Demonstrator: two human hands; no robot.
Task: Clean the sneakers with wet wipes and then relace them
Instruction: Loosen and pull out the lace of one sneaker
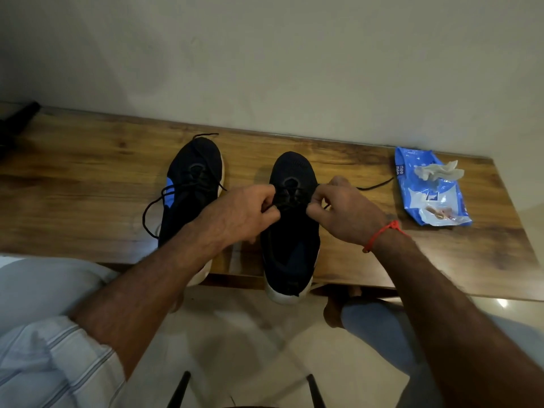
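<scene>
1. Left hand (244, 213) had its fingers curled tight, pinching the black lace (374, 187) at the left side of the right sneaker (291, 231), over the eyelet rows.
2. Right hand (344, 213) had its fingers curled too, pinching the same lace at the shoe's right side; a red thread band (382, 234) sat on that wrist.
3. Right sneaker stood between the two sets of fingertips, toe pointing away toward the wall (265, 54), white heel hanging past the near edge of the wooden table (73, 187).
4. One free lace end ran from the right fingers out across the wood toward the wipes pack (429, 189).
5. Left sneaker (191, 189), black with a blue patch, stood just beyond and left of the left knuckles; its heel was hidden behind the left forearm. Loose lace (150, 213) looped off its left side onto the table.
6. Blue wipes pack lay well right of the right fingers, near the table's far right corner, with a crumpled white wipe (438, 172) on top.
7. Both hands covered the middle eyelets, so I could not tell how far the lacing went.
8. A dark object (17, 119) sat at the table's far left end, too dim to identify.
9. Pale trouser legs (44, 284) and a striped sleeve (53, 363) showed below the forearms, over a light tiled floor (250, 334).
</scene>
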